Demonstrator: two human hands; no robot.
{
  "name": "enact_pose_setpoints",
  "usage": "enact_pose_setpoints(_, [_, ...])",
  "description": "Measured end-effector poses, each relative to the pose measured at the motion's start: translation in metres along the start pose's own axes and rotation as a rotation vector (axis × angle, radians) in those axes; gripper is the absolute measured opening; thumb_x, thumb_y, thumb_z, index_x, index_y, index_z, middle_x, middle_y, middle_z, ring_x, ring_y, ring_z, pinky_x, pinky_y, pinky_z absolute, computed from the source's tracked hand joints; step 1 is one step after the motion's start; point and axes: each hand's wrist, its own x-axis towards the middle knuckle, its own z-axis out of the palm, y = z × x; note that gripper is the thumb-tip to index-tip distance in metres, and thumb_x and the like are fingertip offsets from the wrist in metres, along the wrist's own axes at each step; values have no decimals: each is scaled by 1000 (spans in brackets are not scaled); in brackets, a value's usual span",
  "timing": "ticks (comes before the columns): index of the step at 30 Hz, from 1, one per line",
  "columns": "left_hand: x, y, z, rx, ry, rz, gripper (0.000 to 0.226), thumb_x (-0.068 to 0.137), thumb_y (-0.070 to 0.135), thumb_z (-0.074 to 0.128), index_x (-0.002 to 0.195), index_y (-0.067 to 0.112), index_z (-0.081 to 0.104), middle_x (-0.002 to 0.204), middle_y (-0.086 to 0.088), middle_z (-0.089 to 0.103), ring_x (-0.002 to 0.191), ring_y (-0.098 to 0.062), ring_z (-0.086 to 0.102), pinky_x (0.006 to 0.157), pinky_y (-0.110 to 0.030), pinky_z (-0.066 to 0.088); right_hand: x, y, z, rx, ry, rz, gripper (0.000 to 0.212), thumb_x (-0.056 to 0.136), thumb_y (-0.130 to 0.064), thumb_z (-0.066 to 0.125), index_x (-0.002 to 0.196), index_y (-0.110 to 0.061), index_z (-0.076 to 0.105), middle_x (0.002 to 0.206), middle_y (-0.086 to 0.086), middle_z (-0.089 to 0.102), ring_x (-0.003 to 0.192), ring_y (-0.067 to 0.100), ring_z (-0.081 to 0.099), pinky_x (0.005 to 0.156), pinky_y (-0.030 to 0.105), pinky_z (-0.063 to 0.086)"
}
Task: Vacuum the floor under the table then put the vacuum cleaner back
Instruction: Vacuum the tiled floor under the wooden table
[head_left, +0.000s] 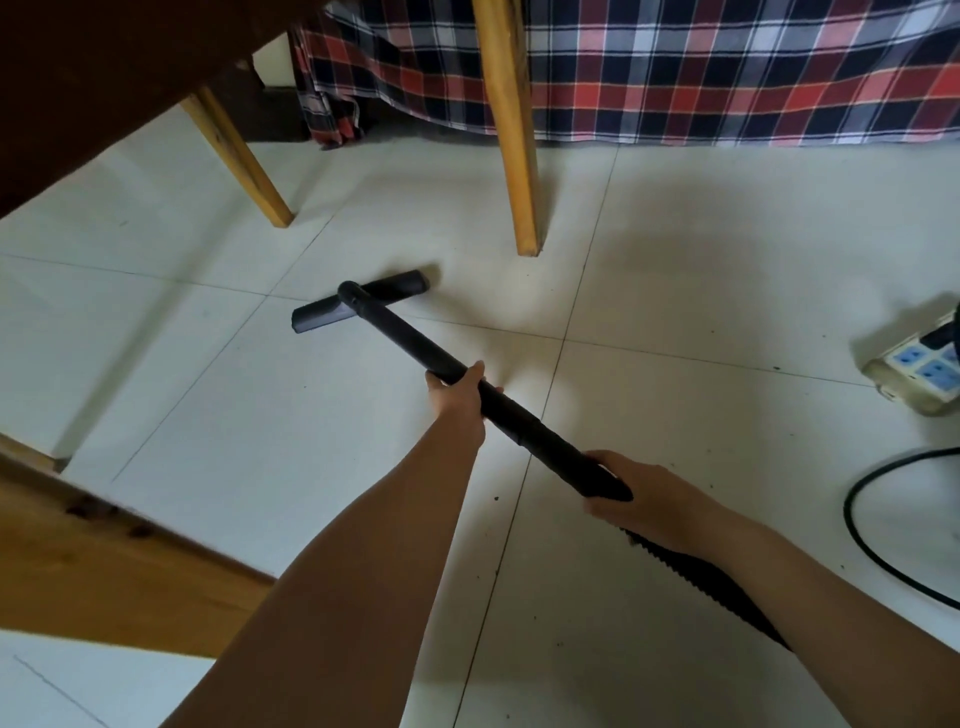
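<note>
Left grip (457, 396) curls round the vacuum wand (410, 340) midway while right grip (641, 493) clasps its hose end, a spread hold keeping the floor nozzle (317, 318) flat on the floor (701, 270) beside the counter leg (514, 156).

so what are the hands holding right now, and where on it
Both hold the black vacuum wand. The left hand grips it about midway along the tube; the right hand grips its rear end, where the ribbed hose joins.
</note>
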Motion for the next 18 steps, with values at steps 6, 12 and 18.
enact_pose_setpoints(6, [-2, -9, 19, 103, -34, 44, 57, 89, 10, 62, 137, 17, 32, 114, -6, 54, 95, -22, 58, 86, -39, 53, 2, 15, 0, -38, 112, 19, 44, 94, -37, 45, 136, -31, 33, 79, 0, 63, 60, 15, 58, 57, 28, 47])
enact_pose_setpoints(12, [-3, -19, 22, 199, 8, 140, 70, 91, 14, 60, 148, 20, 20, 100, 4, 49, 92, -15, 49, 91, -36, 48, 19, 8, 2, -65, 180, -8, 37, 95, -37, 44, 129, -26, 35, 69, -4, 57, 54, 14, 52, 52, 26, 43])
enact_pose_setpoints(18, [15, -5, 24, 196, 65, 155, 68, 88, 8, 63, 146, 18, 29, 123, -6, 55, 97, -19, 54, 97, -41, 49, 40, -3, 4, -80, 262, -15, 27, 94, -37, 46, 114, -19, 42, 65, -6, 53, 48, 10, 47, 46, 21, 36])
